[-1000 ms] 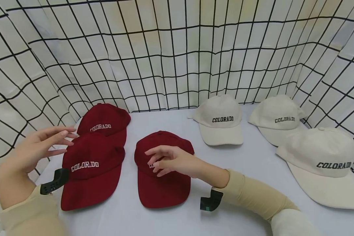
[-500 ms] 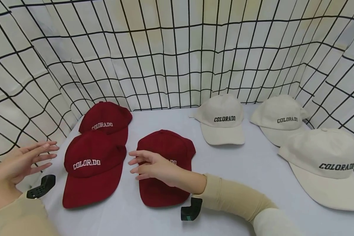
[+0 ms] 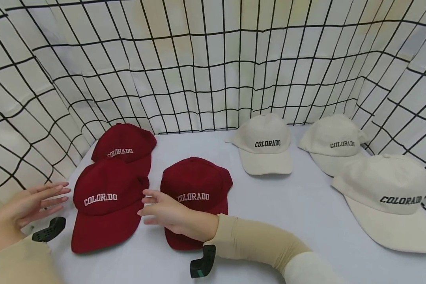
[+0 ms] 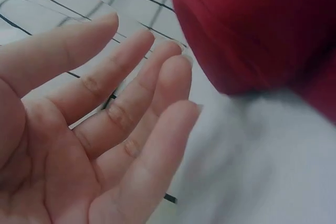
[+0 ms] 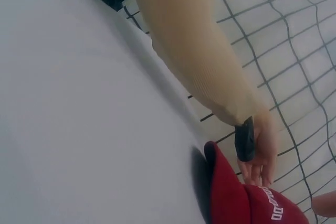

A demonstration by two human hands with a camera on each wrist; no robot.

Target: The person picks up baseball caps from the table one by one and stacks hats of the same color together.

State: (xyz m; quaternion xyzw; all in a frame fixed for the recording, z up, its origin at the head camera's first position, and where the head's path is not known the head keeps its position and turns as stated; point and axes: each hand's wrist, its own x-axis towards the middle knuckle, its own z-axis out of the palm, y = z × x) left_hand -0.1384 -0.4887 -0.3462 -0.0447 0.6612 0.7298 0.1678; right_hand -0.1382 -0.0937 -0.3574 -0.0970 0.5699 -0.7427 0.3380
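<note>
Three dark red caps printed COLORADO lie on the white cloth. One sits at the back left, overlapped by a front left cap; a middle cap lies to their right. My left hand is just left of the front left cap, fingers extended, holding nothing. In the left wrist view a gap separates its fingertips from the red cap. My right hand hovers over the middle cap's left side, hiding part of its brim. Its loosely bent fingers point toward the front left cap and hold nothing.
On the right lie three cream caps with black lettering: one at the back, one at the back right, and a nearer one overlapping it. Black-gridded white fabric walls enclose the left, back and right.
My left hand has moved left and down, away from the red caps. My right hand has slid left and down across the middle cap, uncovering its lettering. The caps stay put.
</note>
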